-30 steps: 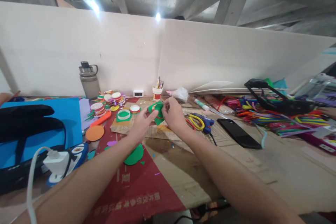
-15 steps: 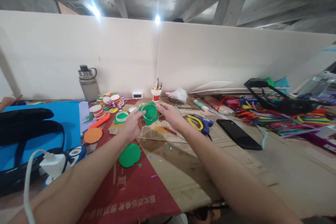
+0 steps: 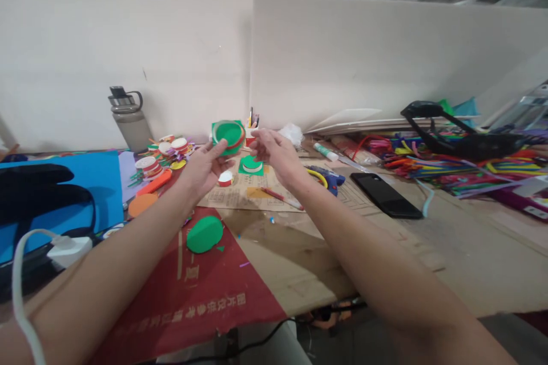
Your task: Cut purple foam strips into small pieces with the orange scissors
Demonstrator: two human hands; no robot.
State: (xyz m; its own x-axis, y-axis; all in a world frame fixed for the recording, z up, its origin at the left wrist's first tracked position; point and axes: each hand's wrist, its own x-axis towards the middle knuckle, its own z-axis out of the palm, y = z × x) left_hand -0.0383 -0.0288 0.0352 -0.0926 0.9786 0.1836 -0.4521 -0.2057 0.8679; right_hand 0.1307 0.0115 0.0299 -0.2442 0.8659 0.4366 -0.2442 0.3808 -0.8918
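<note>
My left hand [image 3: 205, 168] is closed on the edge of a green sheet [image 3: 230, 134] with a curved paper ring, pale with a red edge, standing on it. It is raised above the table and tilted toward me. My right hand [image 3: 274, 154] is off to the right of that sheet, fingers bent and apart, with nothing visible in them. Between the hands, a smaller green piece with a pale ring [image 3: 252, 165] lies on a brown cardboard sheet [image 3: 231, 199]. Beside it stands a small white and red paper cup piece [image 3: 225, 178]. Nearer me lies a green disc [image 3: 205, 234].
A pencil [image 3: 276, 195], glue gun [image 3: 331, 177], glue stick [image 3: 325, 152] and black phone [image 3: 386, 195] lie to the right, before colourful pipe cleaners [image 3: 454, 168]. Leftward are a bottle [image 3: 131, 122], an orange cutter [image 3: 154, 182], decorated cups [image 3: 149, 166] and a white plug [image 3: 68, 251].
My right hand has let go of the green sheet with the ring. My left hand has lifted it up and left. The smaller green piece now shows between my hands. The camera view has tilted down.
</note>
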